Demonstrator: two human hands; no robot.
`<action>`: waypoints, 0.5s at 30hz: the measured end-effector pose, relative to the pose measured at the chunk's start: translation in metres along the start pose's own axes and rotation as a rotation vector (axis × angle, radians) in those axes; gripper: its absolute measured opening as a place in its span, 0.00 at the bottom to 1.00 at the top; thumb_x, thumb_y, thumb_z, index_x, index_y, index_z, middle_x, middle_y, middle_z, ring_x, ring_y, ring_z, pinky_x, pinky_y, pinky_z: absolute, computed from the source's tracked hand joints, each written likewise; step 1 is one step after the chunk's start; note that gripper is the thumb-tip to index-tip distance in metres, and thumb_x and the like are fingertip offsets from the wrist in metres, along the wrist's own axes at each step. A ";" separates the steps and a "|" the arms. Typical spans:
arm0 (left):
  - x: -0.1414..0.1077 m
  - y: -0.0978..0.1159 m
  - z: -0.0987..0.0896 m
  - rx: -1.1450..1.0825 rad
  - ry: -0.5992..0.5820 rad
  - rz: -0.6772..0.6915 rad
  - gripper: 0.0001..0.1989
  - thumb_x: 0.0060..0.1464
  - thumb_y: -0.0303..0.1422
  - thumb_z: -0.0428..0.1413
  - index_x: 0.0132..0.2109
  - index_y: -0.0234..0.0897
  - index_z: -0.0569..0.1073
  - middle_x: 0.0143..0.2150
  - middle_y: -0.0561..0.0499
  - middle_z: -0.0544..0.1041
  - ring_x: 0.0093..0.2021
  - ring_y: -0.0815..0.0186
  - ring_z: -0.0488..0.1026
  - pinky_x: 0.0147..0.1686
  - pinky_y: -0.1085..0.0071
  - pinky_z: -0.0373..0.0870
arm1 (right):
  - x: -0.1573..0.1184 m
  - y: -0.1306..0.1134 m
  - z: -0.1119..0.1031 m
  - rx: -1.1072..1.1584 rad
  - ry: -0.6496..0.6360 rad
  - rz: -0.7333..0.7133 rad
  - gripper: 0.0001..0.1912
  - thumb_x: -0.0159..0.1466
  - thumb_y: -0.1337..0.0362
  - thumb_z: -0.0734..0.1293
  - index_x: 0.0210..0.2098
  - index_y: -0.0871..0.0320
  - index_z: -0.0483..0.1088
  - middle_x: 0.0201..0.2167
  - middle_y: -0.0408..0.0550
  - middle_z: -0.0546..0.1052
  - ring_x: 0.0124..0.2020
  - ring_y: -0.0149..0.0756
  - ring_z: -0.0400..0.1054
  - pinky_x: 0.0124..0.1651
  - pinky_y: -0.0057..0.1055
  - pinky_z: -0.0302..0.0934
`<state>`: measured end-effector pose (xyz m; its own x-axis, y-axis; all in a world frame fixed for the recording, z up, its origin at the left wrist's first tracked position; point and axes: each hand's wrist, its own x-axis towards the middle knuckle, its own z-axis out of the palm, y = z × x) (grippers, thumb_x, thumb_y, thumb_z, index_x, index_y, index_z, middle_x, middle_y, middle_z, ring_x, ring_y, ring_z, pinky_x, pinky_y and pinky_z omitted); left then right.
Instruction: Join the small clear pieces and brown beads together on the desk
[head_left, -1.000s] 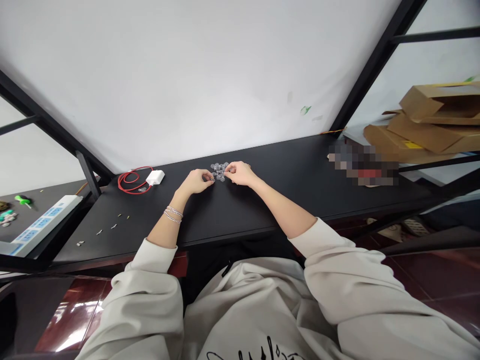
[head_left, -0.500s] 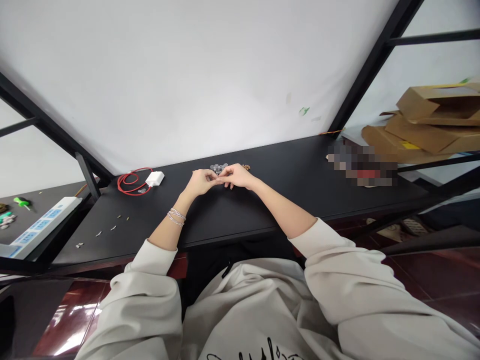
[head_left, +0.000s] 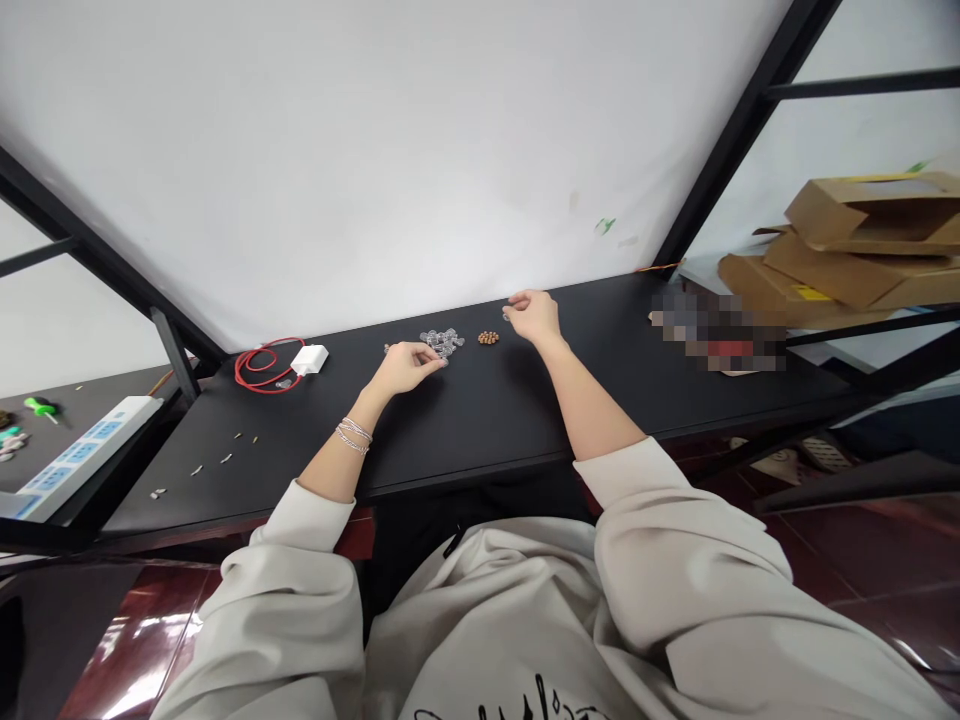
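- Your left hand (head_left: 405, 368) rests at the front edge of a cluster of clear plastic beads (head_left: 442, 342), within easy reach. Its fingers are extended and lightly bent, their tips at the cluster; you cannot tell whether they grasp a bead.
- Your right hand (head_left: 533, 315) sits farther right, near the desk's back edge, with its fingers loosely gathered. Nothing shows in them, but a tiny item could be hidden, so you cannot tell.
- The glossy, rounded clear beads lie in a loose heap at the middle of the matte black desk (head_left: 480, 420), between your hands.
- Small brown beads (head_left: 488, 338), matte and round, form a tight group just right of the clear ones, kept separate from them.
- Left along the desk, a coiled red cable (head_left: 262, 367) joins a white charger (head_left: 310, 359), set aside from the beads.
- Small metal pieces (head_left: 225, 457) are scattered nearer the desk's left end.
- Folded cardboard boxes (head_left: 862, 240) are stacked beyond the desk's right end, well away from your hands.
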<state>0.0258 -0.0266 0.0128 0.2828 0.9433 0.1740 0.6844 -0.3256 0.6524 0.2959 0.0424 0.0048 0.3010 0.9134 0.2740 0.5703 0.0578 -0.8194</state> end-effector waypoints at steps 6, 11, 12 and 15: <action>0.000 0.000 -0.001 -0.010 -0.004 -0.008 0.11 0.54 0.41 0.64 0.34 0.37 0.82 0.23 0.52 0.78 0.25 0.66 0.74 0.29 0.71 0.69 | 0.008 0.021 0.005 -0.105 -0.108 0.141 0.09 0.57 0.68 0.76 0.38 0.60 0.79 0.36 0.54 0.82 0.40 0.46 0.79 0.51 0.45 0.73; -0.001 0.000 -0.001 -0.006 -0.008 -0.011 0.11 0.55 0.41 0.64 0.34 0.37 0.82 0.23 0.52 0.78 0.25 0.66 0.74 0.29 0.71 0.68 | 0.006 0.014 -0.001 -0.068 0.004 0.097 0.04 0.61 0.65 0.73 0.36 0.59 0.78 0.36 0.55 0.81 0.43 0.47 0.79 0.54 0.42 0.71; 0.000 0.000 -0.001 -0.003 -0.007 -0.011 0.11 0.55 0.41 0.63 0.35 0.37 0.82 0.23 0.52 0.78 0.26 0.66 0.74 0.29 0.71 0.69 | 0.006 0.012 -0.003 -0.049 0.041 0.087 0.04 0.63 0.65 0.72 0.36 0.59 0.78 0.37 0.55 0.82 0.43 0.47 0.79 0.54 0.41 0.71; 0.002 -0.005 -0.001 0.016 0.006 -0.009 0.10 0.55 0.40 0.63 0.35 0.38 0.82 0.25 0.51 0.79 0.27 0.65 0.75 0.31 0.71 0.70 | 0.008 0.011 -0.007 -0.001 0.147 0.102 0.07 0.65 0.66 0.67 0.37 0.60 0.78 0.38 0.56 0.82 0.43 0.47 0.78 0.53 0.41 0.72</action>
<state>0.0224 -0.0232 0.0104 0.2727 0.9466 0.1721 0.6975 -0.3178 0.6423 0.3100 0.0481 0.0012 0.4654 0.8459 0.2604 0.5321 -0.0323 -0.8461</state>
